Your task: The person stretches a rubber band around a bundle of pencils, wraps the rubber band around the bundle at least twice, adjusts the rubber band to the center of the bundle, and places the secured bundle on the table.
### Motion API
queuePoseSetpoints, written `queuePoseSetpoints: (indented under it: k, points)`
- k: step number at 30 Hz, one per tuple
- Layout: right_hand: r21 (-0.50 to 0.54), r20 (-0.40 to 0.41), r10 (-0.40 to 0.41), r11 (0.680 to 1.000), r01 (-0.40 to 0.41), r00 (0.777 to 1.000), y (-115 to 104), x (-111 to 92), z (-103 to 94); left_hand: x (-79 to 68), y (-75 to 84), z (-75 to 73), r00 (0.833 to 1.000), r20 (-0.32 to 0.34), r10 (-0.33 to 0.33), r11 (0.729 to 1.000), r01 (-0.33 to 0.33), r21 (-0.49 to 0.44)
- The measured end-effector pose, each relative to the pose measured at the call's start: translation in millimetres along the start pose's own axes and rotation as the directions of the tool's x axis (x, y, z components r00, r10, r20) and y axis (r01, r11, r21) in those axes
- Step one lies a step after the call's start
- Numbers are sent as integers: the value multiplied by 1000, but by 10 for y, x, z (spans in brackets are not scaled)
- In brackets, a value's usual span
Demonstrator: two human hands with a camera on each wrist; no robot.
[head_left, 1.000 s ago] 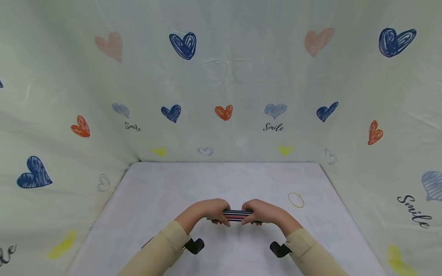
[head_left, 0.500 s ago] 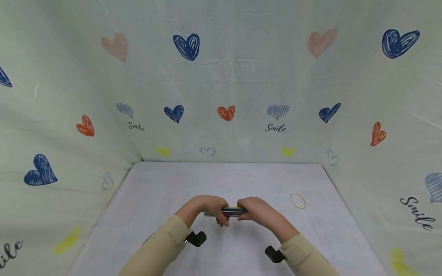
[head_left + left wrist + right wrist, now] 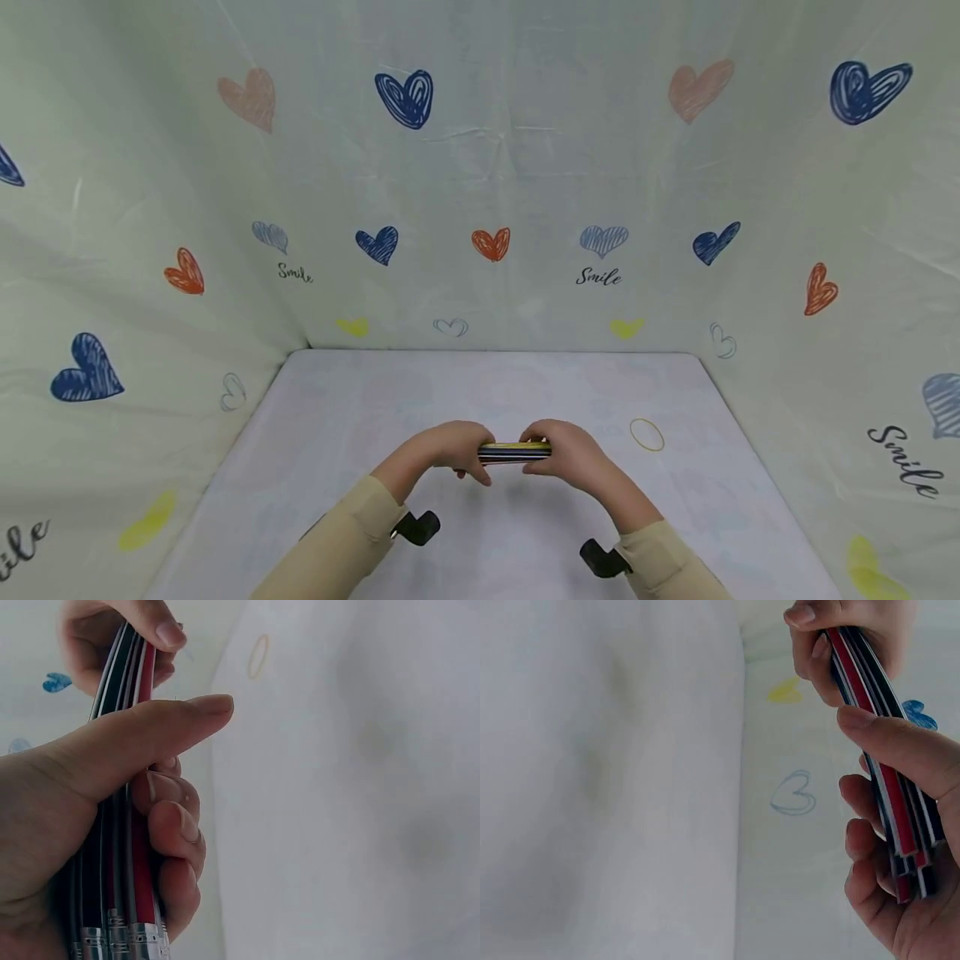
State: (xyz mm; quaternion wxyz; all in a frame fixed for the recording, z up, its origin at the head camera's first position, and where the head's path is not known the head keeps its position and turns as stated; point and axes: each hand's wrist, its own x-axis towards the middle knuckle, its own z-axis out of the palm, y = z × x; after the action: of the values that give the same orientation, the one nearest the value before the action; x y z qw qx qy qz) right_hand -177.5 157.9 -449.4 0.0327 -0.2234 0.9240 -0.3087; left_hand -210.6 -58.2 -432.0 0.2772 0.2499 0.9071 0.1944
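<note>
Both hands hold a bundle of pencils [image 3: 514, 453] level above the table, one hand toward each end. My left hand [image 3: 453, 447] wraps its fingers under the bundle with the thumb across it; silver metal ferrules [image 3: 142, 937] show below this grip in the left wrist view. My right hand [image 3: 573, 454] curls round the other part, where the flat pencil ends [image 3: 915, 877] sit slightly uneven by the palm. Red, black and silver stripes run along the pencils, and yellow shows on top in the head view. The palms hide much of the bundle.
A thin yellow rubber band [image 3: 631, 432] lies on the white table [image 3: 375, 392], right of and beyond the right hand. Pale curtains [image 3: 525, 167] printed with hearts stand behind the table and at both sides. Black wrist cameras [image 3: 417, 528] hang below the cuffs.
The right hand first slid inward along the pencils, then back out to the right, so more of the bundle shows between the hands. Both hands rose slightly, and the yellow on top became visible.
</note>
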Motion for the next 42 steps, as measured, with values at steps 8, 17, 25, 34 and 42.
queuePoseSetpoints:
  k: [8, 17, 25, 34, 42]
  points:
    - [337, -249, 88, 942, 1, 964, 90, -130, 74, -11, -59, -19, 998, -54, 25, 999, -22, 50]
    - [518, -439, 62, 832, 196, 896, 97, -152, 200, -42, -35, -36, 994, -97, 50, 997, -44, 61]
    - [538, -471, 86, 817, 208, 878, -155, -183, 148, -50, 81, -63, 983, -180, 24, 984, 9, 180]
    - [571, -457, 160, 807, 151, 875, -337, -208, 96, -65, 171, -75, 976, -216, 37, 968, 18, 249]
    - [652, -478, 258, 745, 143, 840, -336, -179, 142, -52, 194, -38, 974, -218, 58, 975, -8, 223]
